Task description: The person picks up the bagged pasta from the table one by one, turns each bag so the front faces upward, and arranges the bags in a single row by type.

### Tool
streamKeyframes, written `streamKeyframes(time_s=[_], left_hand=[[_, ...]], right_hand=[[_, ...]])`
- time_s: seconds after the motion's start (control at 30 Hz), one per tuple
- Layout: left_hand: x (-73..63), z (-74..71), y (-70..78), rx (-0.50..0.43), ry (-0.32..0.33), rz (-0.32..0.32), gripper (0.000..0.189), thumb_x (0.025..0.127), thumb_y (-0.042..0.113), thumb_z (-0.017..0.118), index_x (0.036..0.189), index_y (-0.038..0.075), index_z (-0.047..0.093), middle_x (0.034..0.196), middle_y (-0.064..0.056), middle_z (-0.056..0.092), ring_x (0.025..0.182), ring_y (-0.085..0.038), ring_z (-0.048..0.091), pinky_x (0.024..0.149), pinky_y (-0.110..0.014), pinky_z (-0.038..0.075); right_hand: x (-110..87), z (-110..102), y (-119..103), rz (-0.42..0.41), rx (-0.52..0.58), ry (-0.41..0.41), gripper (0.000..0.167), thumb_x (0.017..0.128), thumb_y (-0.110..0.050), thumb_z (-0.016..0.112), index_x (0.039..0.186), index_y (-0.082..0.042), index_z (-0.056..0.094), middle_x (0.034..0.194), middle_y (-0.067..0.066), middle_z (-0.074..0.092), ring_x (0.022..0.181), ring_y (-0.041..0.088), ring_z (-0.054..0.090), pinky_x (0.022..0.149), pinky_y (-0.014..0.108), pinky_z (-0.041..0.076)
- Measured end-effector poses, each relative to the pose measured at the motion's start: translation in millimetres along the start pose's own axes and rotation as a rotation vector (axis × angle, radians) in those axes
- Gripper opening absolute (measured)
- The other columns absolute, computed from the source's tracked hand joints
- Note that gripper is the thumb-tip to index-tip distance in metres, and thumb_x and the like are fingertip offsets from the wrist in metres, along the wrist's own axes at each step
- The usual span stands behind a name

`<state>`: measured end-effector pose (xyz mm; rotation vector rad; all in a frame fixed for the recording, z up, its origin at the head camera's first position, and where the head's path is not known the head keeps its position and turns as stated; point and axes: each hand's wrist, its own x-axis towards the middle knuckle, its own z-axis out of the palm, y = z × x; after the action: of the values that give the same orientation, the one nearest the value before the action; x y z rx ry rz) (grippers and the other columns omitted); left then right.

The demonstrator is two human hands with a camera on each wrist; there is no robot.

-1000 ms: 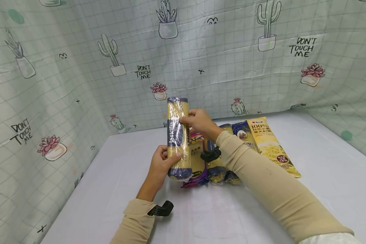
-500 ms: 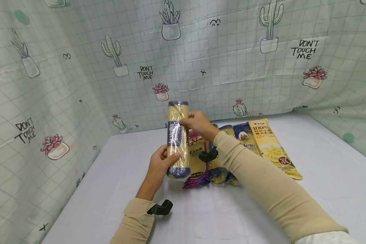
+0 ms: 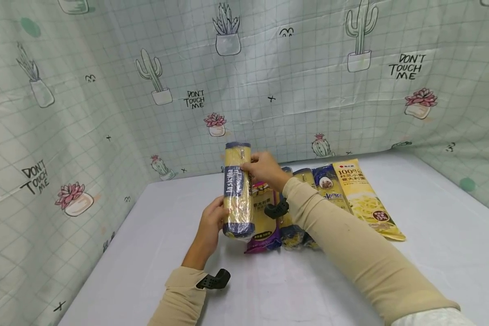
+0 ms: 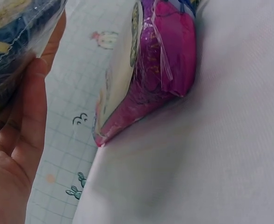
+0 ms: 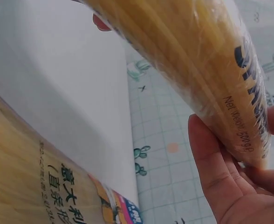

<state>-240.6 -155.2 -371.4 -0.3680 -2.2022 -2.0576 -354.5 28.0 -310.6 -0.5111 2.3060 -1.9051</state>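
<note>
A clear-wrapped pack of spaghetti (image 3: 238, 192) with a dark blue label is held almost upright above the table. My left hand (image 3: 211, 222) grips its lower left side, and in the left wrist view that hand (image 4: 23, 126) curls against the blue lower end. Near the top, my right hand (image 3: 266, 170) pinches the right edge. Seen from the right wrist, its thumb and fingers (image 5: 211, 163) bracket the pack's narrow end, and "500g" shows on the wrapper. Just right of the held pack lies a purple-edged pasta pack (image 3: 265, 215), partly covered by it.
Further right on the white table (image 3: 146, 271) lie two blue-and-yellow pasta packs, partly behind my right arm, and a yellow pasta bag (image 3: 362, 194) at the row's end. A patterned curtain (image 3: 248, 90) hangs behind and along the sides.
The spaghetti pack's top has dropped slightly and its label has turned more toward the head camera. My left thumb has slid from the pack's front to its left edge. Both hands still hold it.
</note>
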Motion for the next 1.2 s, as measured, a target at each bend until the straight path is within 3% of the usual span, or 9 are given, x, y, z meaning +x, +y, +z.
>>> streamKeyframes(time_s=[0.17,0.3,0.4,0.53,0.73,1.0,1.2], left_hand=[[0.7,-1.3,-1.9,0.044,-0.017,-0.033,0.054,0.089,0.005,0.044,0.143,-0.006,0.047,0.123,-0.020,0.062,0.092,-0.016,0.060,0.076,-0.029,0.051],[-0.5,-1.6,-4.3,0.077,0.007,-0.042,0.053,0.090,0.004,0.047,0.142,-0.007,0.047,0.119,-0.019,0.063,0.090,-0.016,0.060,0.073,-0.026,0.051],[-1.1,-2.9,-5.2,0.088,0.023,-0.038,0.052,0.091,0.004,0.047,0.142,-0.006,0.047,0.117,-0.019,0.063,0.091,-0.017,0.060,0.075,-0.025,0.051],[0.2,-4.7,-4.8,0.085,0.029,-0.026,0.051,0.091,0.003,0.047,0.141,-0.007,0.047,0.119,-0.020,0.063,0.095,-0.019,0.061,0.078,-0.026,0.052],[2.8,-5.2,-4.7,0.111,0.018,-0.021,0.049,0.092,0.003,0.048,0.140,-0.008,0.048,0.119,-0.021,0.063,0.097,-0.020,0.062,0.080,-0.026,0.053],[4.2,-8.5,-6.8,0.148,0.057,-0.051,0.043,0.091,0.004,0.047,0.133,-0.006,0.054,0.113,-0.017,0.065,0.093,-0.019,0.060,0.078,-0.025,0.051],[3.3,-8.7,-8.0,0.159,0.064,-0.059,0.044,0.091,0.004,0.049,0.133,-0.007,0.054,0.113,-0.017,0.064,0.093,-0.019,0.059,0.078,-0.025,0.051]], right_hand=[[2.1,2.3,6.3,0.003,-0.011,-0.008,0.026,0.100,-0.017,0.063,0.111,0.006,0.061,0.090,0.008,0.056,0.073,0.016,0.057,0.079,0.046,0.057],[1.9,5.3,10.0,0.009,-0.049,0.001,0.041,0.099,-0.020,0.065,0.124,0.012,0.056,0.104,0.015,0.058,0.071,0.016,0.056,0.076,0.044,0.056],[0.9,6.8,8.6,0.049,-0.054,0.007,0.058,0.097,-0.021,0.068,0.144,0.005,0.047,0.130,0.020,0.056,0.085,0.020,0.065,0.077,0.038,0.058],[0.8,6.0,4.2,0.113,-0.011,-0.024,0.072,0.095,-0.019,0.070,0.154,0.000,0.033,0.139,0.022,0.052,0.106,0.031,0.066,0.080,0.037,0.059],[-0.5,1.3,1.2,0.157,0.034,-0.107,0.076,0.096,-0.016,0.068,0.158,-0.002,0.024,0.143,0.024,0.049,0.119,0.040,0.059,0.081,0.038,0.059],[-3.5,6.6,3.2,0.154,-0.015,-0.143,0.075,0.096,-0.015,0.068,0.156,-0.001,0.025,0.133,0.024,0.056,0.110,0.038,0.064,0.091,0.048,0.054],[-1.5,11.2,8.5,0.161,-0.014,-0.135,0.074,0.096,-0.016,0.068,0.156,-0.001,0.027,0.129,0.024,0.058,0.103,0.035,0.066,0.089,0.049,0.055]])
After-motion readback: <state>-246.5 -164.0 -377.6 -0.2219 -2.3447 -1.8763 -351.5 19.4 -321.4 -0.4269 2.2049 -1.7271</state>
